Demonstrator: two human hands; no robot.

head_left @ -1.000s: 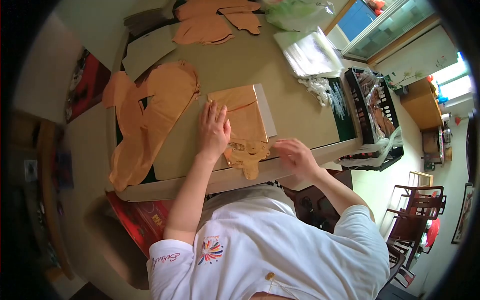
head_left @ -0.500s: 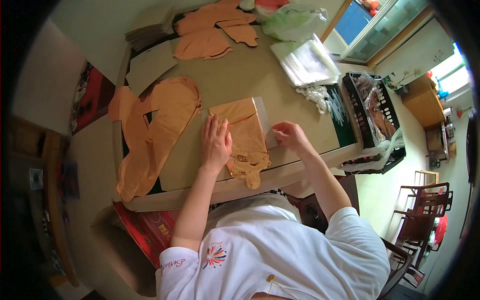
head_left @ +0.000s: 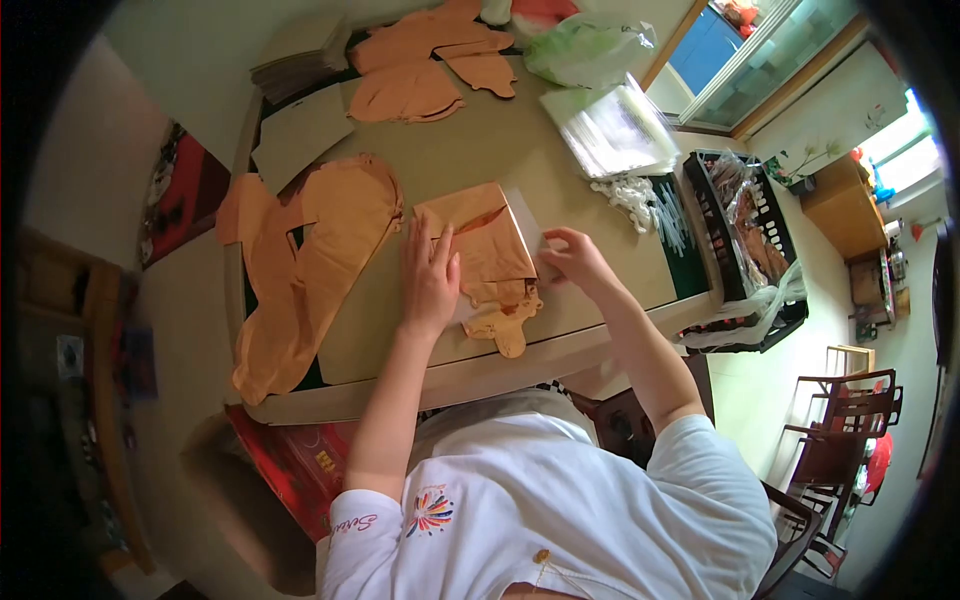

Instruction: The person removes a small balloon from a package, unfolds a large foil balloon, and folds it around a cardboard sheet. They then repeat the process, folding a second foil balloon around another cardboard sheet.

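Note:
An orange foil balloon [head_left: 480, 225], deflated and folded into a block, lies in front of me on a pale thin sheet [head_left: 527, 215]. Its narrow end with a rounded tab [head_left: 511, 343] sticks out toward the table's front edge. My left hand [head_left: 432, 285] rests flat along the balloon's left side, fingers stretched out and slightly apart. On the other side, my right hand [head_left: 575, 262] has thumb and fingers pinched at the sheet's right edge. Another flat orange balloon [head_left: 330, 230], unfolded, lies to the left of my left hand.
More flat orange balloons [head_left: 410, 85] lie at the back, beside a grey card [head_left: 303, 130] and a card stack [head_left: 310, 60]. Clear plastic bags [head_left: 615, 125], white ribbon [head_left: 630, 200] and thin straws [head_left: 672, 215] are at right. A black crate [head_left: 720, 225] stands beyond them.
The folded balloon has shifted slightly up and its tab sits farther from the table edge. Its top layer looks rearranged. My left hand has moved slightly; my right hand has shifted a little up and left.

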